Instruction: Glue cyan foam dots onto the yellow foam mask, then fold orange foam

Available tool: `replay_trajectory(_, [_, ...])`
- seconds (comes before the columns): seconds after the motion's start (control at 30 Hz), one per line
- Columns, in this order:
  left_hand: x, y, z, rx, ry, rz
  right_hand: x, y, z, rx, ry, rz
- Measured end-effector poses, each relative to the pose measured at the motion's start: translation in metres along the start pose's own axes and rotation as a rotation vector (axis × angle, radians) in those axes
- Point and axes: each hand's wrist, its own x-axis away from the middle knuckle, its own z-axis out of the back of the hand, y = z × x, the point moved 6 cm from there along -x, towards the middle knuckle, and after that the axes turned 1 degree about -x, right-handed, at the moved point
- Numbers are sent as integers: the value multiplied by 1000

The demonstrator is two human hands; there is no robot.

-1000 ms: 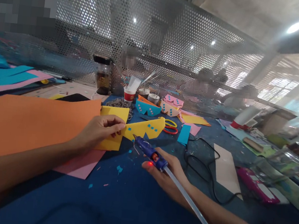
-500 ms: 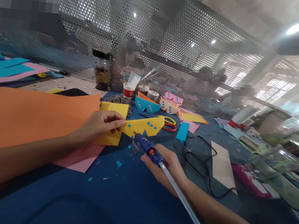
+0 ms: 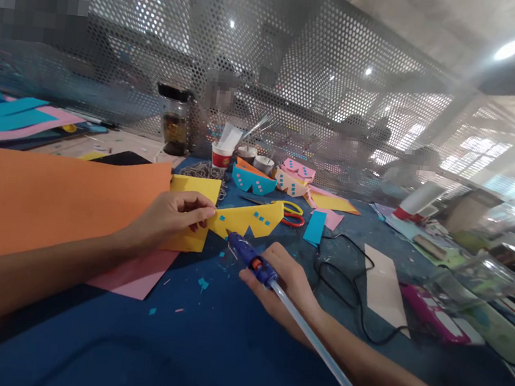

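Observation:
My left hand pinches the left end of a yellow paper cutout, shaped like a mask with a notch in its lower edge and small blue squares on its face. In my right hand is a blue hot glue gun, with a long clear glue stick running out of its back end. The gun's nozzle is at the lower left part of the yellow cutout; whether it touches cannot be made out. Beneath my left hand lie a yellow sheet and a pink sheet.
A large orange sheet covers the left. Behind the cutout are scissors, a blue paper mask, paper cups and a lidded jar. A black cord loops towards a magenta power strip at right.
The glue gun and my right hand have shifted slightly left along the yellow cutout's lower edge. My left hand keeps its pinch almost in place.

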Motion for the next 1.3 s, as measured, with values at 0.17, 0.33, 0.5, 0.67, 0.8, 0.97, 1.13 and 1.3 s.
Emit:
replay_trajectory(0.17, [4, 7, -2, -13, -16, 23, -2, 4, -2, -63, 49, 16])
replay_trajectory(0.33, [5, 9, -2, -24, -15, 26, -2, 6, -4, -44, 88, 42])
replay_trajectory(0.5, [4, 9, -2, -39, -18, 16, -1, 6, -4, -17, 84, 52])
replay_trajectory(0.67, [2, 5, -2, -37, -21, 10, -2, 6, -5, 2, 89, 43])
replay_trajectory(0.8, [1, 1, -2, -20, -28, 16, -2, 5, -5, 14, 80, 45])
replay_trajectory(0.97, [2, 3, -4, -13, -27, 17, -2, 5, -4, 33, 76, 64])
replay_trajectory(1.13, [1, 2, -3, -26, -25, 13, -1, 4, -4, 39, 81, 74])
replay_trajectory(1.3, [1, 1, -3, -25, -39, 11, -1, 5, -5, 40, 76, 47])
